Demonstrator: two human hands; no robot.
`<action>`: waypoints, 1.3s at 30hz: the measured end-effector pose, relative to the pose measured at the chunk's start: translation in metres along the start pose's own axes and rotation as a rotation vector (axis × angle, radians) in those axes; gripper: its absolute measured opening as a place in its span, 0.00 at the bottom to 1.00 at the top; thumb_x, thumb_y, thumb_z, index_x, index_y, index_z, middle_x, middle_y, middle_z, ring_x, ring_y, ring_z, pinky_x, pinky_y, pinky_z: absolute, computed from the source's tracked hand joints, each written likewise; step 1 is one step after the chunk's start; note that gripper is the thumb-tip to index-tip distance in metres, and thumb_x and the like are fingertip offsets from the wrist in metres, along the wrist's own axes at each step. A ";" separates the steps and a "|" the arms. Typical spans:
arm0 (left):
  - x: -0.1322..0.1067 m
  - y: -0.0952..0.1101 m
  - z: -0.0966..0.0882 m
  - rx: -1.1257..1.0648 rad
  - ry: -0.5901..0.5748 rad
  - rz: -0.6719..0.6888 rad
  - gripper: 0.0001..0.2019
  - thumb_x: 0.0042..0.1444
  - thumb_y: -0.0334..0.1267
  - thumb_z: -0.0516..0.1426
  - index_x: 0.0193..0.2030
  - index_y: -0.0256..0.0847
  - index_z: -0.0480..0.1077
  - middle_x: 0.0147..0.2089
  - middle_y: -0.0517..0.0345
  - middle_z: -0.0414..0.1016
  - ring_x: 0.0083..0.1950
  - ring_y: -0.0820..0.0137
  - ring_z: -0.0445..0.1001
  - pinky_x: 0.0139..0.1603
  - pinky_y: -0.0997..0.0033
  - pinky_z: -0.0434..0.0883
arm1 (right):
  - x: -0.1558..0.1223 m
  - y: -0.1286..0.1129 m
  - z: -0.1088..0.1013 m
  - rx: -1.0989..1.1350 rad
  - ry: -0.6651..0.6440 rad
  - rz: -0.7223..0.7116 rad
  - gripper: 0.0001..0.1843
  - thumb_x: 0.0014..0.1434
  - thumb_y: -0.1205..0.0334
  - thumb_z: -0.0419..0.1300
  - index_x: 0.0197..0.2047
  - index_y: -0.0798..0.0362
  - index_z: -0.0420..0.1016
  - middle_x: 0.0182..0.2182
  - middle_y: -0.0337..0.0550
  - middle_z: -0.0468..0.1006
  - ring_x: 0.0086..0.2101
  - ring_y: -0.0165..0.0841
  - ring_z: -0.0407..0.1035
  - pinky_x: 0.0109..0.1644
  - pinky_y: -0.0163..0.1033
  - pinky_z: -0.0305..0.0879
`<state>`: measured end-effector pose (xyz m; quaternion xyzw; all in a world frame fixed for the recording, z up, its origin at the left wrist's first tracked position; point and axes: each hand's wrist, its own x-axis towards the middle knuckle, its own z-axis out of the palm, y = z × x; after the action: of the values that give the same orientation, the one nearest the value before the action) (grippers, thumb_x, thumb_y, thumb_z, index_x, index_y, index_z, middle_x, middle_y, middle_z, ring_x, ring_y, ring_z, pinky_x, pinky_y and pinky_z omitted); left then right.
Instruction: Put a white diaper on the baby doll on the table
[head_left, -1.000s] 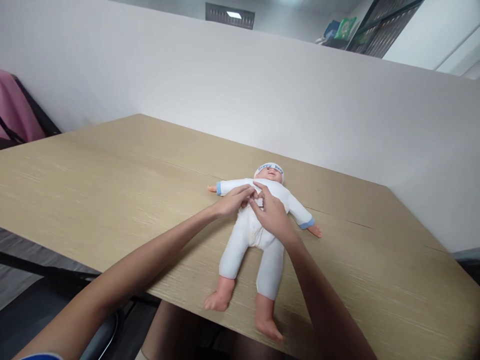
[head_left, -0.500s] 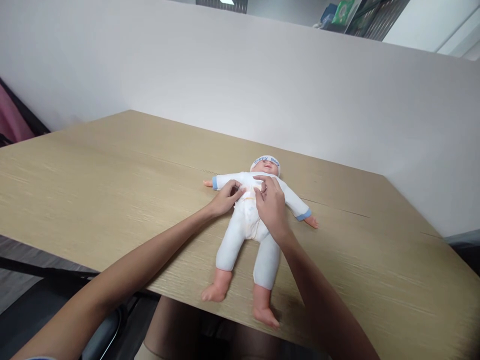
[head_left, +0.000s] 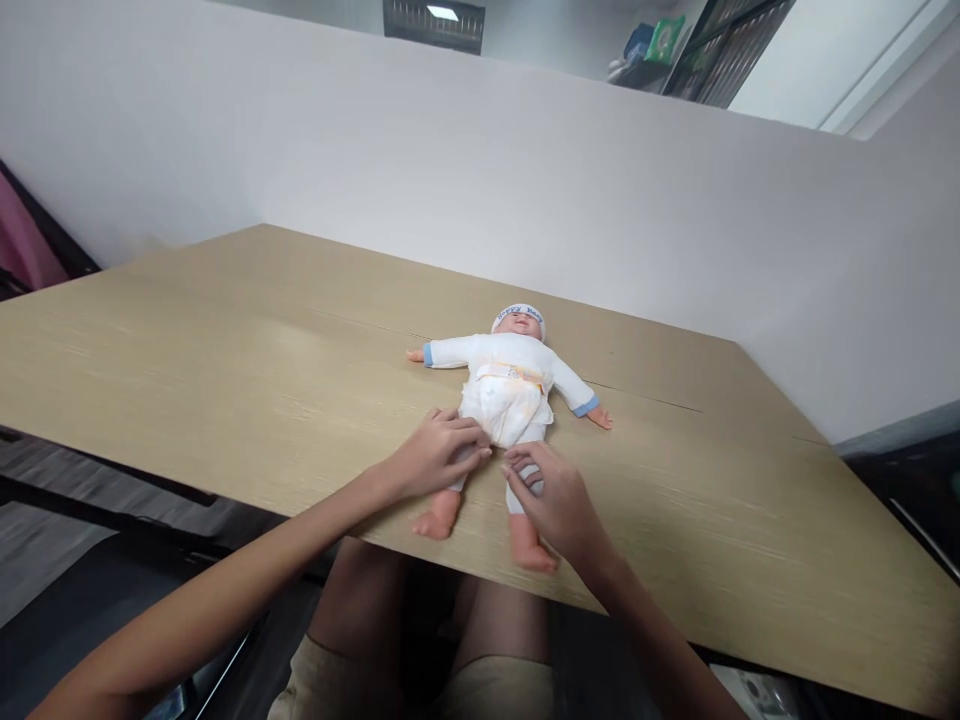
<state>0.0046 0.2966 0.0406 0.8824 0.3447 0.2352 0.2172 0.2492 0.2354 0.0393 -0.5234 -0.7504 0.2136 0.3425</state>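
Head view shows us the doll (head_left: 516, 349) face-up on the table (head_left: 225, 340), probably for easy reach to the diaper (head_left: 508, 402) around its waist. Our left hand (head_left: 442, 452) and right hand (head_left: 556, 500) have bent fingers near its lower edge; whether they grip, we cannot tell.

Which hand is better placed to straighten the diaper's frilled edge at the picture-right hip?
Probably the right hand: it is over the doll's leg on that side, just below that edge of the diaper. The left hand is across at the other leg.

Doll (head_left: 516, 349) on table (head_left: 247, 330), partition (head_left: 450, 170) behind.
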 end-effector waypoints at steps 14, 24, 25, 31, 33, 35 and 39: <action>0.021 -0.024 0.017 -0.070 0.165 -0.160 0.19 0.69 0.56 0.63 0.35 0.45 0.71 0.32 0.58 0.75 0.40 0.58 0.73 0.46 0.60 0.65 | 0.016 0.004 0.023 -0.352 0.133 0.040 0.10 0.74 0.53 0.61 0.44 0.49 0.78 0.45 0.46 0.82 0.35 0.38 0.75 0.38 0.42 0.63; 0.017 -0.022 0.019 -0.209 0.278 0.011 0.13 0.72 0.49 0.61 0.42 0.42 0.75 0.60 0.47 0.77 0.61 0.55 0.75 0.65 0.55 0.69 | 0.018 0.013 0.024 -0.287 0.147 0.007 0.12 0.72 0.49 0.61 0.46 0.49 0.74 0.38 0.45 0.81 0.37 0.41 0.73 0.43 0.43 0.64; 0.018 -0.022 0.018 -0.209 0.260 0.011 0.12 0.72 0.49 0.60 0.41 0.42 0.74 0.56 0.49 0.79 0.58 0.55 0.75 0.63 0.55 0.69 | 0.020 0.013 0.025 -0.272 0.154 0.037 0.13 0.71 0.48 0.62 0.46 0.49 0.73 0.35 0.43 0.80 0.35 0.41 0.73 0.41 0.43 0.63; 0.018 -0.032 0.025 -0.348 0.272 -0.135 0.12 0.65 0.46 0.66 0.44 0.44 0.70 0.41 0.60 0.73 0.44 0.63 0.70 0.49 0.64 0.67 | 0.027 0.014 0.027 0.030 0.288 0.229 0.22 0.63 0.44 0.68 0.51 0.47 0.68 0.34 0.36 0.81 0.25 0.32 0.68 0.34 0.39 0.62; 0.017 -0.037 0.031 -0.502 0.325 -0.157 0.15 0.63 0.44 0.67 0.46 0.44 0.66 0.43 0.62 0.70 0.44 0.66 0.70 0.48 0.67 0.67 | 0.027 0.014 0.025 0.092 0.341 0.242 0.23 0.63 0.43 0.69 0.50 0.47 0.67 0.39 0.38 0.83 0.26 0.31 0.67 0.34 0.39 0.63; 0.017 -0.039 0.037 -0.634 0.377 -0.172 0.19 0.61 0.44 0.69 0.47 0.45 0.63 0.46 0.61 0.69 0.46 0.68 0.71 0.50 0.68 0.69 | 0.025 0.015 0.022 0.094 0.372 0.266 0.23 0.63 0.42 0.70 0.49 0.48 0.68 0.38 0.38 0.84 0.26 0.31 0.67 0.34 0.39 0.64; 0.015 -0.035 0.040 -0.710 0.409 -0.260 0.24 0.57 0.46 0.73 0.51 0.45 0.66 0.50 0.58 0.74 0.51 0.65 0.76 0.56 0.65 0.71 | 0.020 0.016 0.017 0.054 0.380 0.316 0.22 0.63 0.38 0.71 0.44 0.48 0.75 0.34 0.38 0.86 0.26 0.33 0.68 0.36 0.40 0.64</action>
<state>0.0194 0.3218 -0.0068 0.6372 0.3870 0.4801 0.4623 0.2423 0.2605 0.0224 -0.6556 -0.5754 0.1821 0.4538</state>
